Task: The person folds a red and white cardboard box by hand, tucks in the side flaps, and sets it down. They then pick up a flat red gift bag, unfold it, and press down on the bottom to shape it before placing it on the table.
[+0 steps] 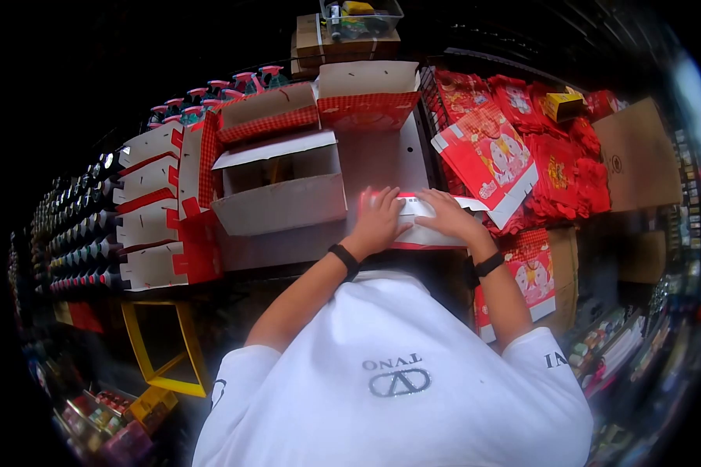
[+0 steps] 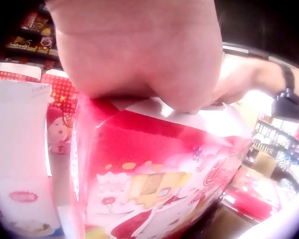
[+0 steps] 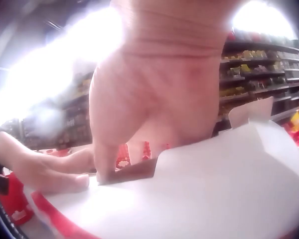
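Note:
A red cardboard gift box (image 2: 154, 194) printed with cartoon figures stands upright between both hands. Its white inner flaps (image 3: 204, 194) lie across the top, with a slot-like gap by the fingers. My left hand (image 1: 378, 222) rests on the top's left part, fingers spread and fairly straight. From the other side my right hand (image 1: 448, 214) lies over the same top, fingers stretched toward the far edge. The two thumbs point toward each other over the white cardboard. In the left wrist view, the palm covers part of the box top.
Open-topped white-lined boxes (image 1: 280, 194) stand left of the hands, with more red boxes (image 1: 152, 202) beyond. Flat printed cartons (image 1: 487, 156) lie at the right over red packages (image 1: 561, 171). Spray bottles (image 1: 245, 82) line the back; a yellow frame (image 1: 195, 350) stands low at left.

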Demonstrator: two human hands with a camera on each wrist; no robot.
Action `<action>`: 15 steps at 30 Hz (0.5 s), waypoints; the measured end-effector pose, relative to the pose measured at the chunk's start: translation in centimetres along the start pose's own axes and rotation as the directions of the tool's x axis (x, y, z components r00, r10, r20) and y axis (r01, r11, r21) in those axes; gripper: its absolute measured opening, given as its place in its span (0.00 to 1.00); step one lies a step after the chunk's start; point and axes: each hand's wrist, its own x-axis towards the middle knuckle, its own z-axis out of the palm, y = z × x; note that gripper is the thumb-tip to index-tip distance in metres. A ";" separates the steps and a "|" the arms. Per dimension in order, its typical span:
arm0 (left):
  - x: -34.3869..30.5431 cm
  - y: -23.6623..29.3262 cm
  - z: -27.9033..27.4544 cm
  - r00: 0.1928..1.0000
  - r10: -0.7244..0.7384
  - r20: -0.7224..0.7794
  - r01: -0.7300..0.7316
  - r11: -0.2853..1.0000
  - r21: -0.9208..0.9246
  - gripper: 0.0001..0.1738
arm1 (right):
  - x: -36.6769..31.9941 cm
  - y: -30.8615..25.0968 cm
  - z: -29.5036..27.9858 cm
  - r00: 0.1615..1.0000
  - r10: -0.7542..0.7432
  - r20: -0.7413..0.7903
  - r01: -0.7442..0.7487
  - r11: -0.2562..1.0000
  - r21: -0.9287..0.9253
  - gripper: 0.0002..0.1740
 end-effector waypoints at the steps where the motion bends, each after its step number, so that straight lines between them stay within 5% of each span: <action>1: 0.0 0.0 -0.1 1.000 0.000 0.003 0.000 1.000 -0.005 0.35 | 0.1 0.1 -0.1 1.000 -0.004 0.014 0.004 1.000 0.017 0.39; 9: 0.0 -0.2 -0.6 1.000 -0.007 0.026 0.007 1.000 -0.027 0.35 | 0.6 -0.2 -0.5 0.990 -0.133 0.042 0.132 0.991 0.016 0.37; 15: -0.1 -0.2 -0.7 0.998 -0.005 0.057 0.005 1.000 -0.001 0.36 | 0.8 -0.6 -1.4 0.994 -0.075 0.074 0.067 0.993 0.096 0.41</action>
